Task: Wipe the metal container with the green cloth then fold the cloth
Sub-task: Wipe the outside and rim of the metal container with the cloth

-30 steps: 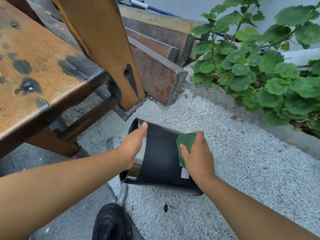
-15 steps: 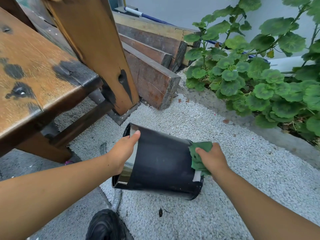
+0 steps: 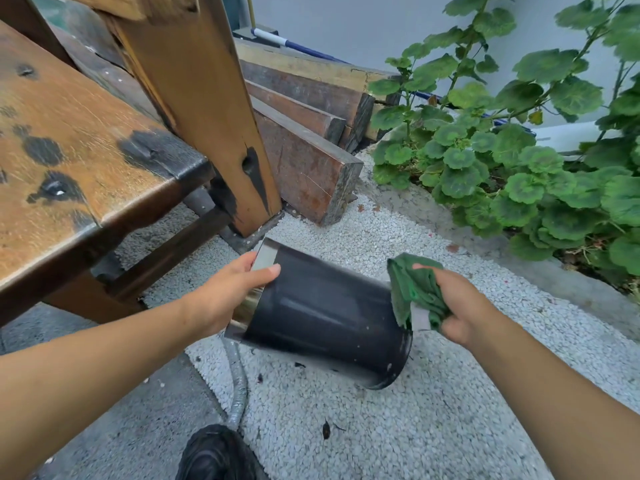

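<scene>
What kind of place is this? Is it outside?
Probably an outdoor yard or garden: white gravel lies underfoot, leafy green plants grow beside a wall, and weathered wooden planks are stacked nearby.

Black and green are dominating.
The metal container (image 3: 329, 320) is showing glossy black with a silvery rim band; the green cloth (image 3: 415, 292) is carrying a white tag; the bench (image 3: 76, 161) is wearing orange-brown with black blotches; the leaves (image 3: 519, 181) are showing darker green rings.
</scene>
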A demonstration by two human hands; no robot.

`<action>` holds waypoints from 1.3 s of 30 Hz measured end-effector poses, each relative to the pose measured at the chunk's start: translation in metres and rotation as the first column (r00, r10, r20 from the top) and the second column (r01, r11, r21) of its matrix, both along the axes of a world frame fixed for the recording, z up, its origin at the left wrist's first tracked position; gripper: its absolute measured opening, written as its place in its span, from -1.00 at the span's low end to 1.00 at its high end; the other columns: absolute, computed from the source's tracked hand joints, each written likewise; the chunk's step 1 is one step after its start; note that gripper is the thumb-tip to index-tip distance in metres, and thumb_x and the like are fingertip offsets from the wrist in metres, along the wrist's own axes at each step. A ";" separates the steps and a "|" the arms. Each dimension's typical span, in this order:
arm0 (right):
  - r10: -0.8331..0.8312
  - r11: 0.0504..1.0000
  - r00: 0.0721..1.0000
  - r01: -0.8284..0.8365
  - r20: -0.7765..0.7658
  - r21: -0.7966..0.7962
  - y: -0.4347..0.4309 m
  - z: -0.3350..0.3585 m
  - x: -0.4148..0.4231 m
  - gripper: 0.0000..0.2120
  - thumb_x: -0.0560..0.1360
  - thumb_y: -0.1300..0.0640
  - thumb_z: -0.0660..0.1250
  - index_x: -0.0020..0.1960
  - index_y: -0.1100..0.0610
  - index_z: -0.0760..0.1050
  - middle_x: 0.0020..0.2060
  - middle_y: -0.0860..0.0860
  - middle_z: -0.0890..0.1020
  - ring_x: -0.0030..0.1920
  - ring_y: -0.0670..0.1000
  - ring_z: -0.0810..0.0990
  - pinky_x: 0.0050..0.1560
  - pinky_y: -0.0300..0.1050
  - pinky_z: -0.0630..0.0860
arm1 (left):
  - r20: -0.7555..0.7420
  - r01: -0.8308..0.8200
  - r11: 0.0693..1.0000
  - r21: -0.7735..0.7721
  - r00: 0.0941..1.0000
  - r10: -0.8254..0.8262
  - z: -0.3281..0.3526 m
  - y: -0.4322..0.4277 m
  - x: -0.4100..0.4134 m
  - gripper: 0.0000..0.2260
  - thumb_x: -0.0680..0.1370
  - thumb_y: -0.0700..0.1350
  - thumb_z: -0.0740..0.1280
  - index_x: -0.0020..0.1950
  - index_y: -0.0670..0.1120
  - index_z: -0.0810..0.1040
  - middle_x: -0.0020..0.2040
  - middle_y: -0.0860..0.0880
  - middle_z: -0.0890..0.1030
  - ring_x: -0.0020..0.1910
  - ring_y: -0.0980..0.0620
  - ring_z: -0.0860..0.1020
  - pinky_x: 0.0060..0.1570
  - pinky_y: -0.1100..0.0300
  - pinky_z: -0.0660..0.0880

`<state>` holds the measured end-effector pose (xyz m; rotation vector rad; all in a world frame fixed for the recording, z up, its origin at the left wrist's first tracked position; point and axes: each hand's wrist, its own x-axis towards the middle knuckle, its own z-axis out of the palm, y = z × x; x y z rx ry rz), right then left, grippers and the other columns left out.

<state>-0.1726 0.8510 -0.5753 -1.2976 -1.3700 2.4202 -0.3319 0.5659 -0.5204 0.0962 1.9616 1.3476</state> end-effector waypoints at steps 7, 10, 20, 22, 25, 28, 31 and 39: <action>-0.011 0.997 0.999 0.007 0.051 0.077 0.006 0.011 -0.015 -0.67 0.55 0.13 0.43 0.28 0.22 0.56 -0.10 0.20 0.70 -0.21 0.18 0.69 -0.12 0.20 0.66 | -0.078 -0.100 0.994 -0.035 0.992 0.097 0.002 0.020 0.005 -0.44 0.63 -0.03 0.28 0.56 -0.21 0.23 0.57 -0.10 0.31 0.49 -0.11 0.33 0.47 0.00 0.23; -0.064 0.986 0.995 0.052 0.073 0.161 0.000 0.012 -0.023 -0.75 0.56 0.16 0.41 0.22 0.19 0.56 -0.08 0.18 0.70 -0.24 0.13 0.69 -0.33 -0.05 0.63 | -0.079 -0.144 0.989 -0.029 0.987 0.141 -0.002 0.027 0.011 -0.44 0.65 -0.05 0.26 0.60 -0.16 0.16 0.58 -0.06 0.25 0.50 -0.05 0.27 0.38 0.06 0.17; 0.185 0.713 0.979 -0.076 -0.083 0.697 -0.093 0.074 -0.066 -0.82 0.56 0.06 0.39 0.04 -0.04 0.38 -0.14 -0.06 0.60 -0.35 -0.28 0.64 -0.53 -0.35 0.51 | -0.048 -0.255 0.965 -0.061 0.966 0.252 0.013 0.063 0.020 -0.36 0.65 0.29 0.03 0.61 -0.07 0.19 0.60 -0.04 0.25 0.56 -0.05 0.22 0.49 -0.02 0.14; 0.241 0.662 0.970 -0.132 -0.043 0.738 -0.112 0.077 -0.073 -0.80 0.55 -0.01 0.38 0.05 -0.05 0.36 -0.14 -0.08 0.61 -0.31 -0.12 0.66 -0.42 -0.11 0.64 | -0.025 -0.241 0.970 -0.021 0.970 0.240 0.014 0.066 0.023 -0.48 0.66 0.27 0.02 0.39 0.00 0.53 0.38 0.04 0.56 0.32 0.14 0.54 0.26 0.26 0.44; 0.279 0.509 0.956 -0.223 0.086 0.832 -0.125 0.072 -0.081 -0.70 0.53 -0.12 0.36 0.10 -0.03 0.32 -0.13 -0.09 0.59 -0.18 -0.01 0.61 -0.26 -0.01 0.58 | -0.024 -0.241 0.969 0.045 0.970 0.243 0.012 0.070 0.026 -0.45 0.69 0.20 0.02 -0.19 0.06 0.72 -0.26 0.07 0.76 -0.35 0.20 0.69 -0.52 0.35 0.52; 0.270 0.406 0.946 -0.283 0.182 0.869 -0.122 0.062 -0.088 -0.62 0.52 -0.16 0.35 0.15 0.00 0.29 -0.11 -0.04 0.59 -0.16 0.07 0.59 -0.31 -0.02 0.47 | -0.073 -0.179 0.983 0.049 0.981 0.182 0.008 0.072 0.027 -0.45 0.70 0.17 -0.01 -0.19 0.09 0.72 -0.30 0.17 0.73 -0.37 0.29 0.66 -0.51 0.43 0.49; 0.240 0.356 0.934 -0.338 0.265 0.871 -0.108 0.049 -0.089 -0.62 0.52 -0.16 0.36 0.14 0.00 0.28 -0.15 -0.03 0.56 -0.18 0.10 0.58 -0.29 -0.02 0.49 | -0.130 -0.160 0.987 -0.024 0.979 0.155 0.006 0.069 0.026 -0.58 0.68 0.20 0.03 -0.01 0.15 0.68 -0.20 0.34 0.66 -0.20 0.44 0.57 -0.18 0.53 0.44; 0.132 0.407 0.855 -0.508 0.501 0.759 -0.038 0.001 -0.063 -0.59 0.53 -0.13 0.41 0.22 0.05 0.36 -0.10 0.01 0.59 -0.19 0.08 0.58 -0.34 -0.11 0.42 | -0.191 -0.140 0.973 -0.186 0.976 0.104 0.003 0.053 0.016 -0.70 0.63 0.01 0.24 0.20 -0.20 0.51 0.11 -0.25 0.65 0.10 -0.20 0.63 0.16 -0.17 0.52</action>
